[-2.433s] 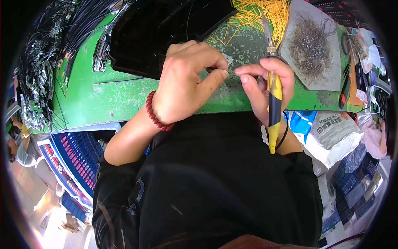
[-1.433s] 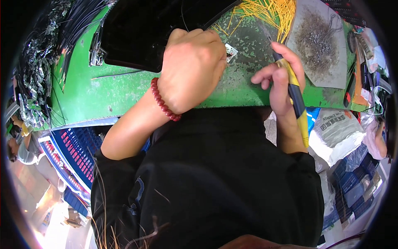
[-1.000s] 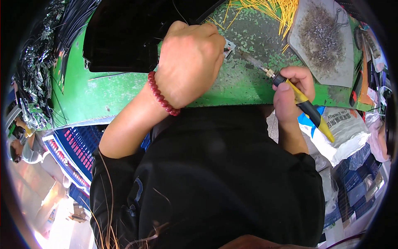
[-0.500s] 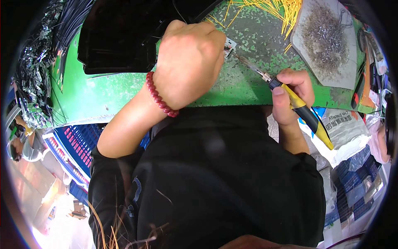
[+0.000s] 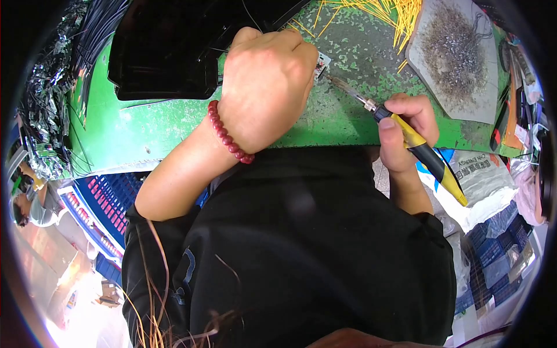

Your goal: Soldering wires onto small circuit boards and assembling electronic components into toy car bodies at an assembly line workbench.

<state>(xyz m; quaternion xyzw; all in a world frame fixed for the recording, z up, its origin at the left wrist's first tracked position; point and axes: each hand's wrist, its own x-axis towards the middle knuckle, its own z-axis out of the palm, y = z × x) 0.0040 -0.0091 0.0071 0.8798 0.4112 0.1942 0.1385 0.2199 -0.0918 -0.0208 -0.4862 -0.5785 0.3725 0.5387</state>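
Observation:
My right hand (image 5: 409, 130) is closed around the yellow and black handle of a soldering iron (image 5: 436, 168). Its metal tip points up and left, ending just short of a small white circuit board (image 5: 323, 60). Over most of that board lies my left hand (image 5: 267, 87), seen from the back with its fingers curled under and hidden. What those fingers pinch I cannot make out. A thin dark wire (image 5: 217, 49) runs out from beside the left knuckles. A red bead bracelet (image 5: 223, 134) circles the left wrist.
Left of my hand sits a black plastic tray (image 5: 165, 81) on the worn green table (image 5: 139, 136). Yellow wires (image 5: 409, 23) lie at the back, near a grey board of solder scraps (image 5: 455, 58). Black wires (image 5: 101, 35) bundle at far left; a blue crate (image 5: 107, 197) stands below.
The iron and my right hand have shifted very slightly up and left, the tip staying near the board. My left hand keeps nearly the same place.

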